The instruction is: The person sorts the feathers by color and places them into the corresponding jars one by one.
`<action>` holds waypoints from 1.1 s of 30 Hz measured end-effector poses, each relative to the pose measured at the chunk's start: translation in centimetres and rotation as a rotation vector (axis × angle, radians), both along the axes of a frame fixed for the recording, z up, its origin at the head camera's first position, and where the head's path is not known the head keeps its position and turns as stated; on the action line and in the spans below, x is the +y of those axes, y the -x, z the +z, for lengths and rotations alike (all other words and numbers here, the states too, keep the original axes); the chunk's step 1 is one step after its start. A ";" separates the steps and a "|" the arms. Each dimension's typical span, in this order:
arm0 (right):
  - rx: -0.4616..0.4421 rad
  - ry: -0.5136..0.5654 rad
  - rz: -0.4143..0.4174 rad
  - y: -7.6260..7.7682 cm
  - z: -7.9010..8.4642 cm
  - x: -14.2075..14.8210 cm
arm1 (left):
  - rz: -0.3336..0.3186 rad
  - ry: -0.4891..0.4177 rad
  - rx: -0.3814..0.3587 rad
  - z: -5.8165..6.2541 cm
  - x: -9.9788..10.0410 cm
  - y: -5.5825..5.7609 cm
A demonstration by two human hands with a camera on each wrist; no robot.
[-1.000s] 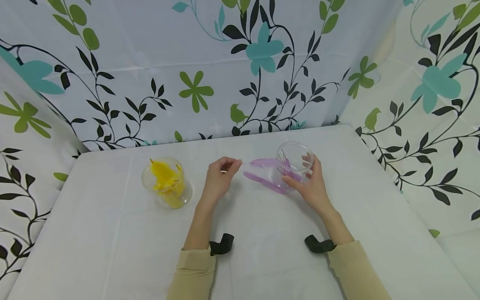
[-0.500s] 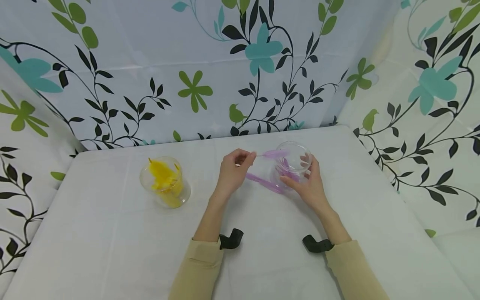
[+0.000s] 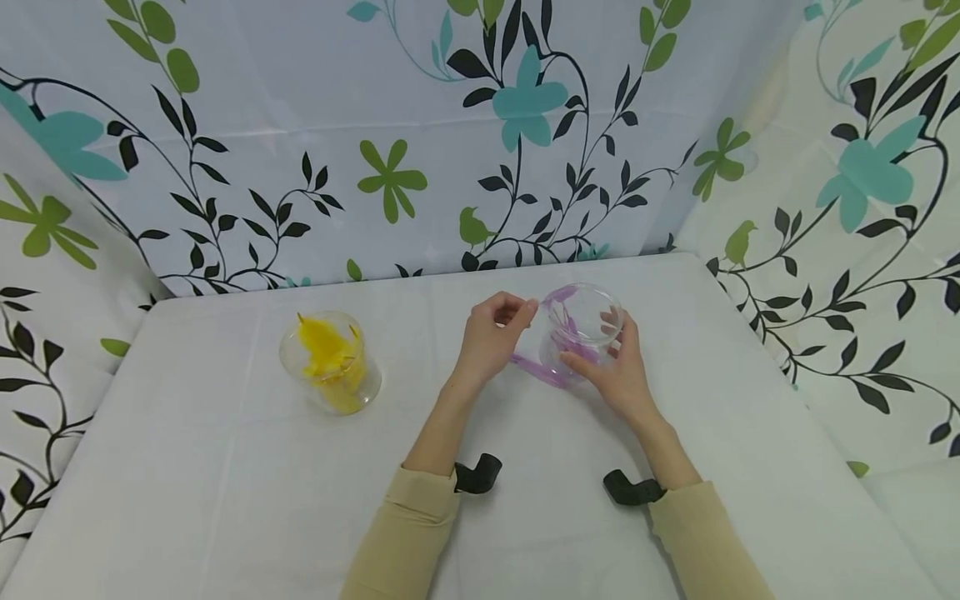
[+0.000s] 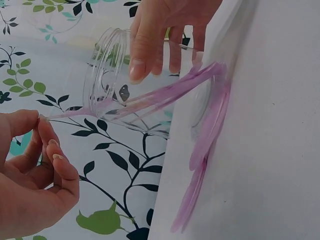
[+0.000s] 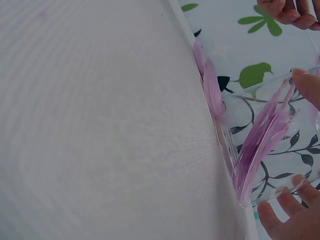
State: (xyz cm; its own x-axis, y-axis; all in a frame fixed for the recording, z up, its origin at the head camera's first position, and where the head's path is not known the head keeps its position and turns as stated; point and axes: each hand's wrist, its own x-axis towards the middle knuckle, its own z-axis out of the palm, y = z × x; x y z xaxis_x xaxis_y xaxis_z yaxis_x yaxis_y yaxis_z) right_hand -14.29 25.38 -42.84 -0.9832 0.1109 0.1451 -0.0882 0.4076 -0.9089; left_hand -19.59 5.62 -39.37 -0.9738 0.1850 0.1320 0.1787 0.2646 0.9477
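My right hand (image 3: 621,371) grips a clear glass jar (image 3: 596,321) standing on the table, thumb on the near side and fingers round the far side. Purple feathers (image 5: 262,140) lean inside it. At the jar's mouth, my left hand (image 3: 491,337) pinches the thin quill end of a purple feather (image 4: 75,113) between thumb and forefinger. That feather's soft end lies at the rim and overlaps the jar in the head view. Beside the jar's base, more purple feathers (image 4: 195,175) lie on the white cloth.
On the left stands a second clear jar (image 3: 371,385) with yellow feathers (image 3: 327,350) in it, some poking above the rim. A white cloth covers the table (image 3: 300,500). Leaf-patterned curtains (image 3: 420,92) hang at the back and both sides.
My left hand has moved right with the purple feather, from a little left of the jar up to its mouth. The right hand stays on the jar.
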 end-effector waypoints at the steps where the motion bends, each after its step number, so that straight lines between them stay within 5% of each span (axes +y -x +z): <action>1: -0.001 0.002 -0.001 0.0 0.0 0.0 | 0.005 -0.001 0.007 0.1 0.0 0.0; 11: -0.007 0.006 0.002 0.1 0.2 0.1 | 0.014 -0.038 0.061 1.5 0.5 -0.3; 21: -0.024 0.030 -0.003 0.0 0.3 0.0 | -0.086 0.007 -0.064 -0.3 1.7 0.3; 33: -0.018 0.009 -0.004 0.0 0.1 0.0 | -0.055 0.027 -0.129 -2.3 1.2 0.6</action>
State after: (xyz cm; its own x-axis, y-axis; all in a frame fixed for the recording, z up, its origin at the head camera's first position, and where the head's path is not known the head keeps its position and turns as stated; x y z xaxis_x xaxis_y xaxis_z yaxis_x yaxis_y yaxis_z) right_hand -14.29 25.35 -42.78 -0.9851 0.1162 0.1266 -0.0703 0.3997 -0.9140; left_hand -20.18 6.82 -41.64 -0.9707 0.2401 0.0003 0.0704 0.2834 0.9564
